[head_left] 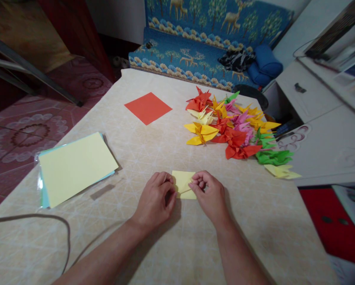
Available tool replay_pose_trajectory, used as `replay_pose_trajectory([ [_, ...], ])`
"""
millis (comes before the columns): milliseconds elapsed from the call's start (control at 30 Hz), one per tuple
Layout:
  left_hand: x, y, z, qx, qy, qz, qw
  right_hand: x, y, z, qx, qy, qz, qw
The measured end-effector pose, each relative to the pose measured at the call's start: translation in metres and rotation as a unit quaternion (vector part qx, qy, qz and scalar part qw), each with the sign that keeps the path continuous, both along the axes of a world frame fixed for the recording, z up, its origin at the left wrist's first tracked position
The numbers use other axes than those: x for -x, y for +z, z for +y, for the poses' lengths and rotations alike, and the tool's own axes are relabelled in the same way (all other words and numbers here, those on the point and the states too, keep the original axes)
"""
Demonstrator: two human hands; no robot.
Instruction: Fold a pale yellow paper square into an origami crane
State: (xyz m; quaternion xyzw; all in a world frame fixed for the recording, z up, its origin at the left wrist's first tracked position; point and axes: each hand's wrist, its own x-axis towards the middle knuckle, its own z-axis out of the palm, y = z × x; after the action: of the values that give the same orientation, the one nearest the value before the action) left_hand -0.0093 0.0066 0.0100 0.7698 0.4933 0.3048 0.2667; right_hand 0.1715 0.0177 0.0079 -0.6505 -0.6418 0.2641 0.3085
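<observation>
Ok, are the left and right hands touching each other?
Apart. The head view shows it: an uncovered stretch of the yellow paper is visible between the left hand and the right hand.

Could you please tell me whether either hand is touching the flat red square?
No, the left hand and right hand are at the folded yellow paper, while the red square lies apart from both.
</observation>
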Motion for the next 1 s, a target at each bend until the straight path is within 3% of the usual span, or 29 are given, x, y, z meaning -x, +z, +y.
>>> replay_pose_trajectory([
  [567,-0.0016,0.0000,-0.0012,-0.002,0.014,-0.009,1.000,0.0012,0.0027,0.0007,0.024,0.002,-0.025,0.999],
  [1000,-0.0053,0.0034,-0.0010,0.005,0.026,0.015,1.000,0.0041,-0.0018,-0.0008,-0.012,-0.025,-0.037,0.999],
])
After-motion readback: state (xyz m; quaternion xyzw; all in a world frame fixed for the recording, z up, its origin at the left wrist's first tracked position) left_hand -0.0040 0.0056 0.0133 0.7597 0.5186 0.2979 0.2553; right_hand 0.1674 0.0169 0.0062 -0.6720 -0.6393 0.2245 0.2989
